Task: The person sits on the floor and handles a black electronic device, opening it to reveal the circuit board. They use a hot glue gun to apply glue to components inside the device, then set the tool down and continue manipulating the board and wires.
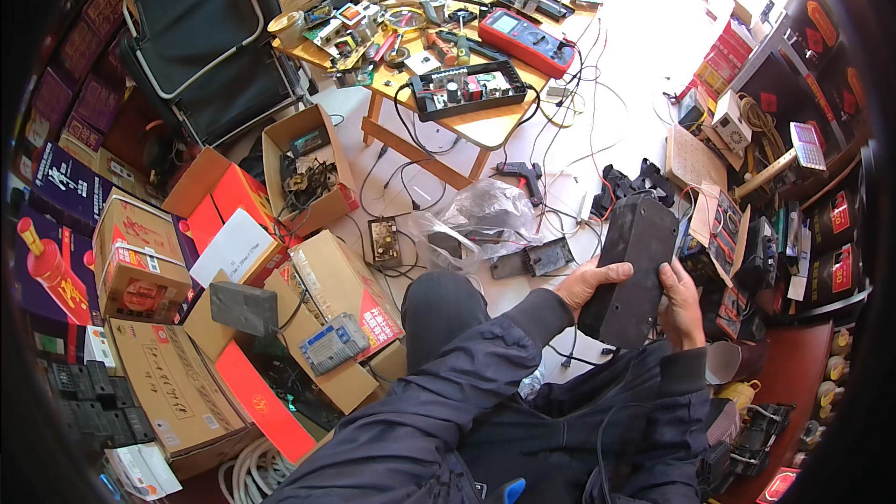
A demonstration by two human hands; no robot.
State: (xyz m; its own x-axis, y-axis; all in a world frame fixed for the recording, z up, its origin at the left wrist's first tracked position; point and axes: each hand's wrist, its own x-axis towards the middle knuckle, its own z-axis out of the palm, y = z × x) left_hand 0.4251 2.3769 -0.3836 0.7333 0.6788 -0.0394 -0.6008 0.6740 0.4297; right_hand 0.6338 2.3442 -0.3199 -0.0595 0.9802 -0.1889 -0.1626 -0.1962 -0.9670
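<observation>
Workspace viewed from above. The left hand (590, 284) is closed about the left edge of a black oblong case (638, 266), thumb on its face; the right hand (683, 306) grips the opposite edge, so that the case is held tilted between both, above the person's lap and in front of the pale floor (607, 117). Beyond it stands a wooden table (497, 129), its near part bearing an opened black housing (469, 89) with exposed components and a red multimeter (526, 43); loose boards and tools crowd the far left part. Dark cables trail from the table to the floor, where a clear plastic bag (487, 215), a pistol-shaped tool (523, 179) and a small circuit board (384, 242) lie. At left, a black folding chair (198, 28) stands behind an open carton (312, 164) of dark parts; further cardboard boxes (168, 383) fill the lower left. Along the right side, assorted equipment is stacked, including a white boxy device (733, 121).
</observation>
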